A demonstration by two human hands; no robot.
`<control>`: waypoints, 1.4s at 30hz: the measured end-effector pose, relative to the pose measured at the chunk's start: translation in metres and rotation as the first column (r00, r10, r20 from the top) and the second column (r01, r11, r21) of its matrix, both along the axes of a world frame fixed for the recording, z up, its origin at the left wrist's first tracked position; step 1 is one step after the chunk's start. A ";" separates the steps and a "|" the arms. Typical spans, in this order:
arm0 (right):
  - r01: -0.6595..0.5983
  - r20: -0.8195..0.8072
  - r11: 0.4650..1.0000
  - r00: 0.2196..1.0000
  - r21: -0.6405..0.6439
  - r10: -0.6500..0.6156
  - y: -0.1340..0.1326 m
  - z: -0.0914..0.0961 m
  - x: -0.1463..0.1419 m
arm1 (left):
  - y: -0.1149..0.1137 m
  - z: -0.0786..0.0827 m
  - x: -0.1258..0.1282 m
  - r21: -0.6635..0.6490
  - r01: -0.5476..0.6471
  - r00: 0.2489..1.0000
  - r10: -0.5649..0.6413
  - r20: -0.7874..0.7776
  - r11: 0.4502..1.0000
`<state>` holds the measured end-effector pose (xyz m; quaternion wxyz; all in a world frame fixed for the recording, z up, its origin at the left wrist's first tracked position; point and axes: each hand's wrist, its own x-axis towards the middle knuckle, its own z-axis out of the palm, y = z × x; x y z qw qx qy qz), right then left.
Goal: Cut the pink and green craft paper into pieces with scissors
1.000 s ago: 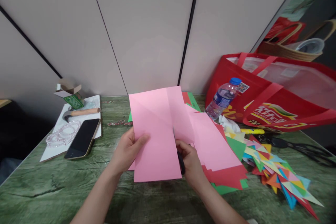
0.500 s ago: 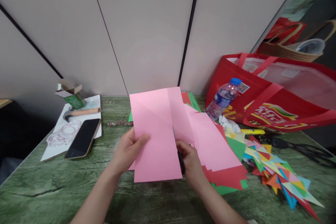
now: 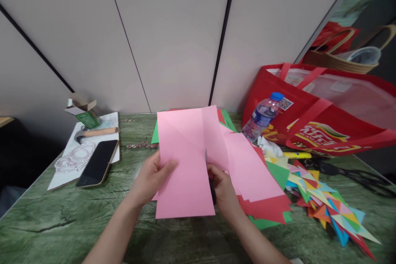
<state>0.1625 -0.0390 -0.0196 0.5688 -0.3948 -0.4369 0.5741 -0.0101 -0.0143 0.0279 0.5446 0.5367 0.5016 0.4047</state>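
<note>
A pink sheet of paper (image 3: 185, 144) is held up above the table, slit from its near edge up to about the middle. My left hand (image 3: 156, 175) grips its left edge, thumb on top and fingers behind. Closed round the dark handles of a pair of scissors (image 3: 212, 192) is my right hand (image 3: 222, 185), at the slit. The paper hides most of the blades. To the right of the cut, the narrower strip (image 3: 215, 144) bends away. Beneath lie more pink sheets (image 3: 252, 169), with red paper (image 3: 266, 209) and green paper (image 3: 262, 224) under them.
Folded coloured paper pieces (image 3: 328, 198) and black scissors (image 3: 352, 173) lie at right. A water bottle (image 3: 262, 115) leans by a red bag (image 3: 309, 107). On the left are a phone (image 3: 98, 163), a hammer (image 3: 99, 132), a beaded string (image 3: 74, 159) and a small green box (image 3: 88, 119).
The pink sheet has shifted slightly right and nearer to me, uncovering more green paper behind its left side. Both hands keep their holds, and the slit looks about the same length.
</note>
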 end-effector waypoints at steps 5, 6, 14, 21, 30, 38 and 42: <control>0.020 -0.011 1.000 1.000 0.007 -0.020 0.000 0.002 0.000 | -0.002 0.002 0.000 -0.022 0.063 0.998 -0.063 -0.002 0.998; 0.017 -0.013 1.000 1.000 0.009 -0.017 0.000 0.002 0.001 | -0.002 0.003 0.000 -0.029 0.068 0.998 -0.068 0.010 0.997; 0.001 0.011 1.000 1.000 0.014 -0.001 0.000 0.002 0.001 | -0.002 0.005 0.001 0.003 0.069 0.998 -0.069 0.012 0.998; 0.005 0.013 1.000 1.000 0.025 -0.005 0.000 0.002 0.001 | -0.001 0.004 0.000 0.015 0.072 0.997 -0.071 -0.008 0.997; 0.017 -0.038 1.000 0.999 0.008 -0.017 0.001 0.000 0.000 | -0.002 0.004 0.000 -0.007 0.083 0.997 -0.083 0.012 0.997; 0.023 -0.022 1.000 0.999 0.000 -0.023 0.001 -0.002 0.001 | -0.003 0.004 0.000 -0.014 0.085 0.996 -0.085 0.015 0.996; 0.027 -0.016 1.000 0.999 -0.010 -0.027 0.002 -0.005 0.001 | -0.002 0.004 -0.001 -0.015 0.101 0.995 -0.100 0.018 0.995</control>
